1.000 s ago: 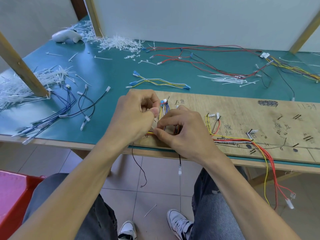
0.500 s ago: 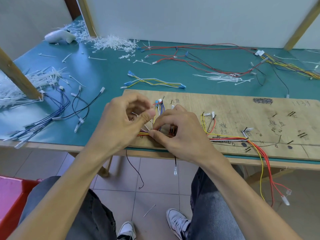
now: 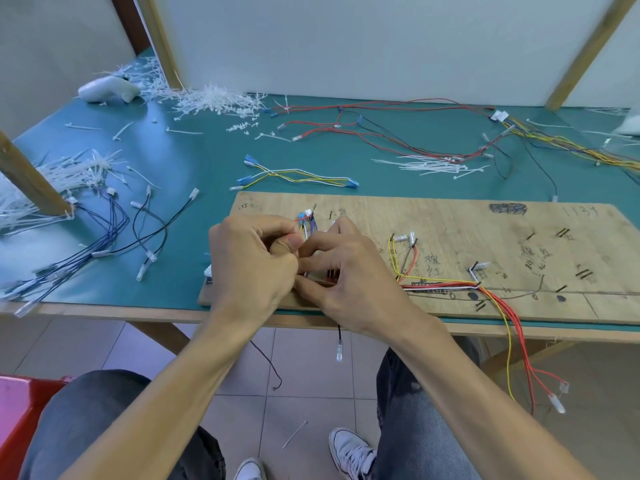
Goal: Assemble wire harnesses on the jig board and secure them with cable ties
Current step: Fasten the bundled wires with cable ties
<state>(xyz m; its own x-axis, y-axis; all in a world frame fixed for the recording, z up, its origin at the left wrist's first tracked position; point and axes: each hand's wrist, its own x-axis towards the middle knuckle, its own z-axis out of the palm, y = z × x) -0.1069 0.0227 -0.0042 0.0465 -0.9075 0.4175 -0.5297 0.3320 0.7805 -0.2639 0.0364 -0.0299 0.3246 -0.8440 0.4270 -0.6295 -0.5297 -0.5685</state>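
Presently, item: wire harness [image 3: 440,285], thin red, yellow and white leads, lying along the jig board [image 3: 450,230] on the table [image 3: 194,168], tails hanging over the near edge. Left hand [image 3: 252,268] and right hand [image 3: 349,275]: both curled, pinching the bundle at the board's left end. Handling, judged: light, limp, springy; hold the gathered leads, never the connectors [image 3: 557,404].

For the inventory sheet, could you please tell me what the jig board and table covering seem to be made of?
Jig board: likely bare plywood, matte tan grain, pen marks. Table covering: probably teal rubber or vinyl mat, smooth, slight sheen.
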